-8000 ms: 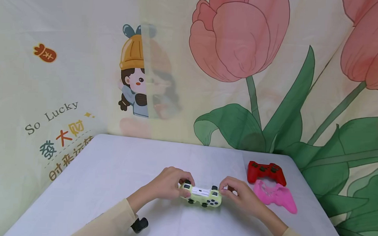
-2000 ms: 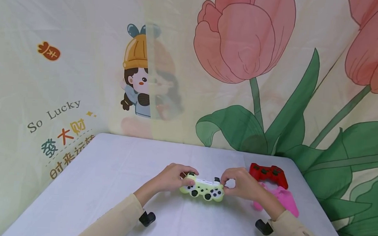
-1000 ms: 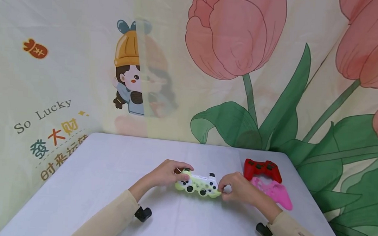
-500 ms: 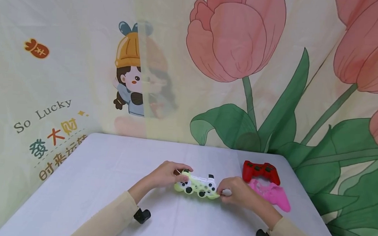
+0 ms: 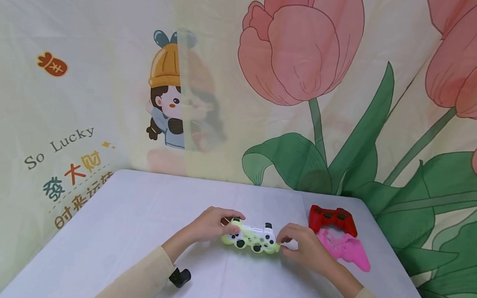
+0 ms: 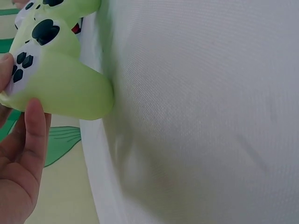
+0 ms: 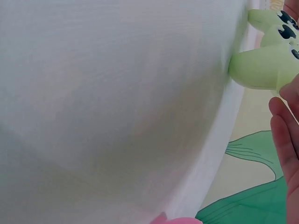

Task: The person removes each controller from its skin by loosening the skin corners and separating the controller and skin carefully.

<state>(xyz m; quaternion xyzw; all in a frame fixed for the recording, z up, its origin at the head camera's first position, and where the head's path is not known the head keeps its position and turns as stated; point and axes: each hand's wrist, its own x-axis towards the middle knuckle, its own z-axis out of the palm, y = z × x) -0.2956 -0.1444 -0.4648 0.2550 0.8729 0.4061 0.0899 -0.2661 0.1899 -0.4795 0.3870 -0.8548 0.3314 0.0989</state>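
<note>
A white game controller (image 5: 255, 229) with black sticks and buttons is partly wrapped in a light green silicone cover (image 6: 65, 88). My left hand (image 5: 211, 224) grips its left end, thumb on the front face, other fingers behind and above. At the other end my right hand (image 5: 308, 249) pinches the cover's edge by the right grip with thumb and index finger. White shell shows bare at the upper right, while green covers the lower grip. In the right wrist view the grip's tip touches or nearly touches the table. The controller's back is hidden.
To the right on the white table (image 5: 139, 233) lie a red controller (image 5: 331, 219) and, in front of it, a limp pink silicone cover (image 5: 348, 249). A printed cloth (image 5: 209, 76) hangs behind the table. Black wrist cameras (image 5: 180, 277) sit below both sleeves.
The controller's front face has tipped up toward view, and more white shell shows at its upper right. The cover's right corner, stretched outward half a second ago, lies closer to the grip.
</note>
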